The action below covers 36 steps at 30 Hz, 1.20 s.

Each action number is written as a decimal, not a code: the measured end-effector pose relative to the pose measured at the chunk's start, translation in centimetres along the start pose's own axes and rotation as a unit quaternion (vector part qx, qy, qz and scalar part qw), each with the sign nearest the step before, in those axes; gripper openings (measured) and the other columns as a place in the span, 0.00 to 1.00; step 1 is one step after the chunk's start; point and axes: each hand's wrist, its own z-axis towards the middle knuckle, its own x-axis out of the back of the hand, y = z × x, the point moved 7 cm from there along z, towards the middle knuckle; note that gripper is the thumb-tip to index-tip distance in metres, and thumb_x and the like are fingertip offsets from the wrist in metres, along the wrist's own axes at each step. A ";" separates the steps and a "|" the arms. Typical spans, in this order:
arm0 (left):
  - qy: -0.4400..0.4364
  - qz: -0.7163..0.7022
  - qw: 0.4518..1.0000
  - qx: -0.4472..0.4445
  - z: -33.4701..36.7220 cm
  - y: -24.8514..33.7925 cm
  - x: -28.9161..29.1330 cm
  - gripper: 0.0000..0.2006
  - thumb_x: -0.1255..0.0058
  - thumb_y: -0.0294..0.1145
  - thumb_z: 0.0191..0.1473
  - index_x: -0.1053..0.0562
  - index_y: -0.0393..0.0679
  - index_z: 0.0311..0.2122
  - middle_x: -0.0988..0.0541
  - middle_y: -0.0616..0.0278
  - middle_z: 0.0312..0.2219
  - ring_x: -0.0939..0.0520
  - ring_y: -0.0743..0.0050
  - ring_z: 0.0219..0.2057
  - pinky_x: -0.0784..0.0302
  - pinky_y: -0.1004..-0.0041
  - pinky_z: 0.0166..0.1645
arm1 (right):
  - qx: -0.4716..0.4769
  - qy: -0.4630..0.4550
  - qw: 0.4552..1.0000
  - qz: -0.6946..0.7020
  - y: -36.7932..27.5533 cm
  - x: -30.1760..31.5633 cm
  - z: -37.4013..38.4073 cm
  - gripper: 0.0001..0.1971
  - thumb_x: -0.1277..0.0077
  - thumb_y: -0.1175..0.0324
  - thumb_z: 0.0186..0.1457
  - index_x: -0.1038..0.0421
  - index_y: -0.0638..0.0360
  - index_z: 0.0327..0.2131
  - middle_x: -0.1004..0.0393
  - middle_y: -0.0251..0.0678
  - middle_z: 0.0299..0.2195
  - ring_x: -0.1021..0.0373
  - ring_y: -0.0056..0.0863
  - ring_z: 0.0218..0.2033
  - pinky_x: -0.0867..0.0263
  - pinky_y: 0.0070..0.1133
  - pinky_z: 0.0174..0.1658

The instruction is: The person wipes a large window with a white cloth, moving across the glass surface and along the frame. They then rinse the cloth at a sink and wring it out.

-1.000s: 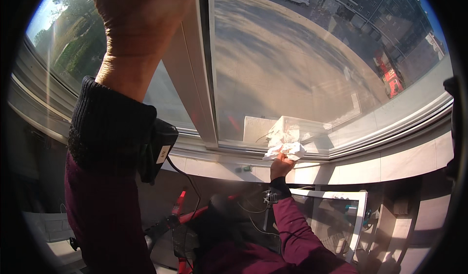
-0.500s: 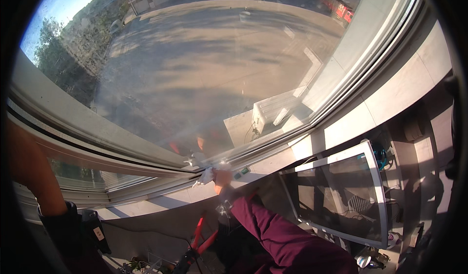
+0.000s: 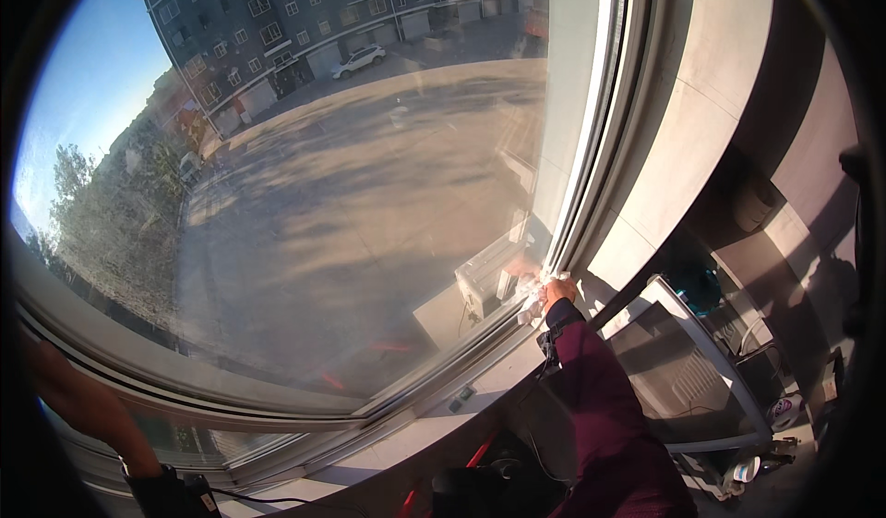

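My right hand (image 3: pixel 559 290) is closed on a crumpled white cloth (image 3: pixel 531 308) and presses it at the lower right corner of the window, where the glass (image 3: pixel 369 232) meets its white frame (image 3: pixel 574 209). A pale reflection of that hand shows in the pane. At the far left, my left hand (image 3: pixel 53 370) is raised beside the sash frame (image 3: pixel 185 384). Its fingers are lost in the dark rim, so I cannot make out whether they grip the frame.
A tiled sill (image 3: pixel 637 214) curves along the window, with a small green object (image 3: pixel 463 394) on it. To the right leans a white-framed screen panel (image 3: pixel 683 370), with bottles (image 3: pixel 743 470) beside its lower end. Red bars (image 3: pixel 480 451) show below the sill. Outside stands an air-conditioner unit (image 3: pixel 489 273).
My right hand has moved right along the lower frame to the corner, carrying the cloth. The view has turned, showing more of the building outside. My left arm stays at the left edge.
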 end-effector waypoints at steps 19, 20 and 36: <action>-0.063 0.035 0.996 -0.051 -0.1 9.5 3.0 0.30 0.49 0.43 0.71 0.40 0.45 0.72 0.39 0.51 0.72 0.37 0.50 0.72 0.35 0.52 0.72 | -0.003 -0.495 0.852 0.172 -17.4 -1.7 -36.3 0.32 0.44 0.77 0.48 0.31 0.69 0.60 0.22 0.47 0.54 0.25 0.42 0.57 0.33 0.38 0.66; -0.086 0.030 0.992 -0.090 -1.2 10.9 4.7 0.28 0.46 0.43 0.70 0.37 0.46 0.70 0.39 0.53 0.71 0.36 0.51 0.71 0.34 0.50 0.71 | -0.003 -0.515 0.838 0.178 -17.5 -1.4 -37.8 0.31 0.47 0.80 0.49 0.32 0.69 0.61 0.23 0.46 0.55 0.26 0.42 0.58 0.34 0.38 0.66; -0.542 -0.530 0.275 0.592 -36.4 23.2 15.4 0.33 0.51 0.45 0.73 0.46 0.42 0.74 0.33 0.46 0.67 0.26 0.55 0.65 0.25 0.53 0.64 | -0.159 -0.647 0.725 0.177 -13.5 2.9 -51.3 0.41 0.41 0.42 0.60 0.35 0.66 0.65 0.42 0.50 0.72 0.39 0.46 0.70 0.45 0.43 0.72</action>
